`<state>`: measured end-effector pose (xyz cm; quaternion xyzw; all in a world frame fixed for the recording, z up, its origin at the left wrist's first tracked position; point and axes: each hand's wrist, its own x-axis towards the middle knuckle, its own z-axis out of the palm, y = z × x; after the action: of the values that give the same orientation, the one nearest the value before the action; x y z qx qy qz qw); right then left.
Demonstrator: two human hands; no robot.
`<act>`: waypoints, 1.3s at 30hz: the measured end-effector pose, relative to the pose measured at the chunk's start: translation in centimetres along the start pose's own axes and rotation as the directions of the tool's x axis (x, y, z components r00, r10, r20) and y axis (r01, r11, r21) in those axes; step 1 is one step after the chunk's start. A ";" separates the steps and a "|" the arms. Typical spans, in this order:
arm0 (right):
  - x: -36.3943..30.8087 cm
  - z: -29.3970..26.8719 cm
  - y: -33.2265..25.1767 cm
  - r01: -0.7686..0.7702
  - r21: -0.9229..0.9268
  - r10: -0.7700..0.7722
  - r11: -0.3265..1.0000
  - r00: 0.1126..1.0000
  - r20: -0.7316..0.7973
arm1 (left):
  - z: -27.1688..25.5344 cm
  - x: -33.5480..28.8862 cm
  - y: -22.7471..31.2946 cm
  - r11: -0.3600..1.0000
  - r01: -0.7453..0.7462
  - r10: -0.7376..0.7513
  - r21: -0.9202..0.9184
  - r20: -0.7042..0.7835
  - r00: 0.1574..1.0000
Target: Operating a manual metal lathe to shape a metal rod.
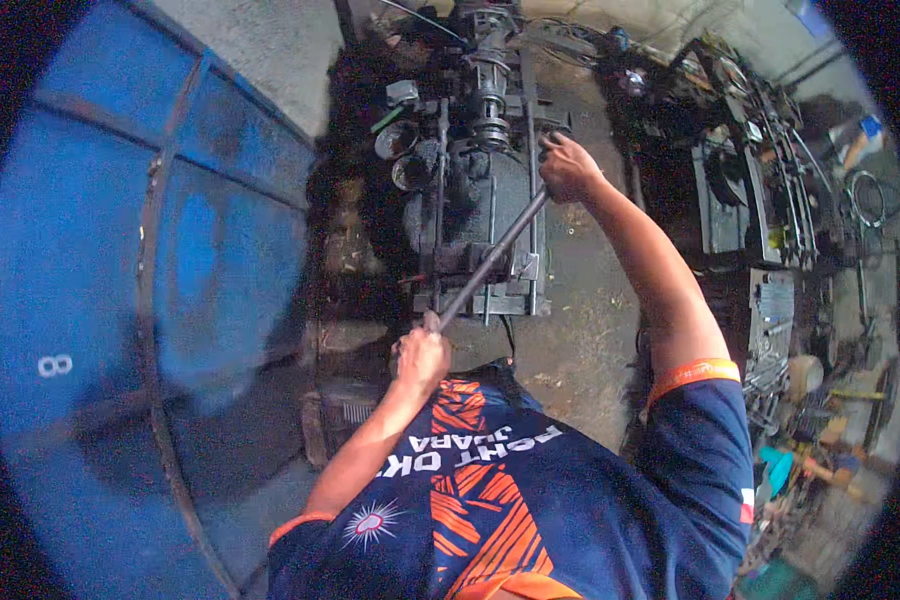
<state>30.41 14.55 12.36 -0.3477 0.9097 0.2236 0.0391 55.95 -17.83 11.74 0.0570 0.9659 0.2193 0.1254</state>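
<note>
A long grey metal bar (497,252) slants across in front of me, from low on the left to higher on the right. Wrapped round its lower end, close to my body, is my left hand (422,357). My right hand (570,168) is closed round the upper end, beside the right rail of a dark machine (533,220). Rings and a shaft (490,100) line the middle of this machine's far part. The bar passes above the machine's near end; whether it touches anything there I cannot tell.
Blue metal panels (210,230) stand along the left. Two round tins (398,140) sit left of the machine. On the right, a bench (770,310) carries several tools, with a dark metal frame (725,200) beyond it. Stained concrete floor (585,300) runs between.
</note>
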 end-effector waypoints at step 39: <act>-11.2 -1.5 -7.9 -0.645 0.400 0.647 0.651 0.747 0.153 | -8.6 14.3 -6.6 0.803 -0.467 0.469 0.370 0.091 0.879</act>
<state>44.11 15.56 13.22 0.0157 0.9993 0.0171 0.0307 39.49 -24.90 13.30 0.3160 0.9459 0.0516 0.0518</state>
